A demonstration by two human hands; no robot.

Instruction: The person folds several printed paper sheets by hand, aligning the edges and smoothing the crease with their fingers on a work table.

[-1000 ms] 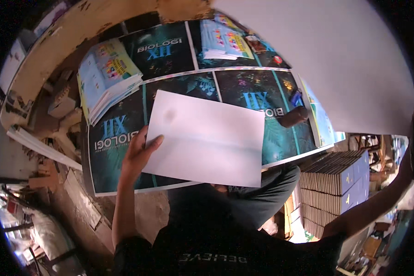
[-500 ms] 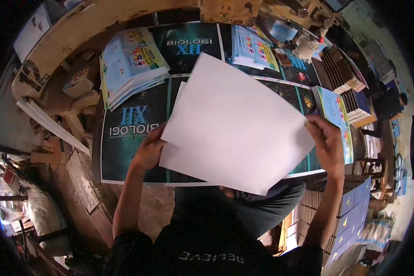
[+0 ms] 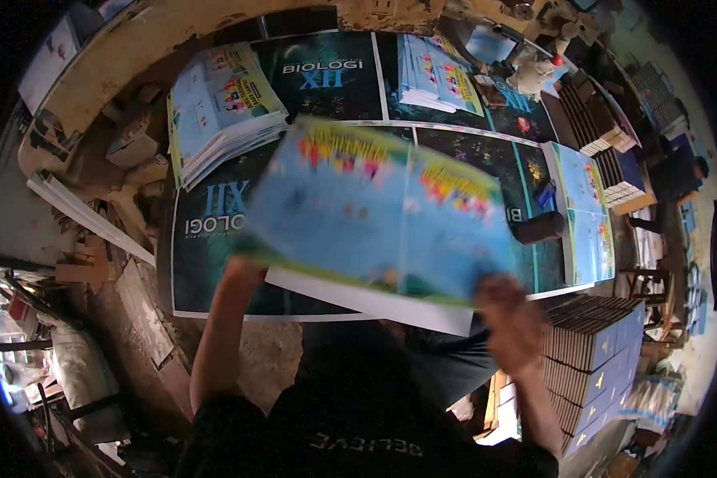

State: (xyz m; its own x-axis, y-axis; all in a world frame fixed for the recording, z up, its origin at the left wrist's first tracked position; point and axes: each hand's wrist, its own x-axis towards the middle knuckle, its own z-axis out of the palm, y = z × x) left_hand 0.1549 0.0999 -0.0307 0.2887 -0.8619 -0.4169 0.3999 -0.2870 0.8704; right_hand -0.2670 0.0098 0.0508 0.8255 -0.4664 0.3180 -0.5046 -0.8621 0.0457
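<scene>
A blue printed sheet (image 3: 358, 215) with colourful figures and yellow patches is smeared by motion above the dark table covering. My left hand (image 3: 245, 275) is closed on its lower left corner, the fingers partly hidden. My right hand (image 3: 511, 319) is blurred and pinches the lower right corner. Below the printed sheet a white sheet (image 3: 374, 303) shows along the table's near edge; most of it is covered. Right of the sheets lie a dark cylinder-shaped object (image 3: 538, 229) and a small blue object (image 3: 545, 195).
Stacks of blue printed sheets lie at the table's far left (image 3: 223, 119), far middle (image 3: 436, 76) and right edge (image 3: 585, 215). Dark printed poster sheets (image 3: 323, 92) cover the table. Piles of blue-covered books (image 3: 601, 366) stand at lower right. A long white strip (image 3: 92, 219) leans at left.
The blank white face held up before has given way to a colourful printed face. My right hand has moved down and left. The dark cylinder and small blue object have come into view.
</scene>
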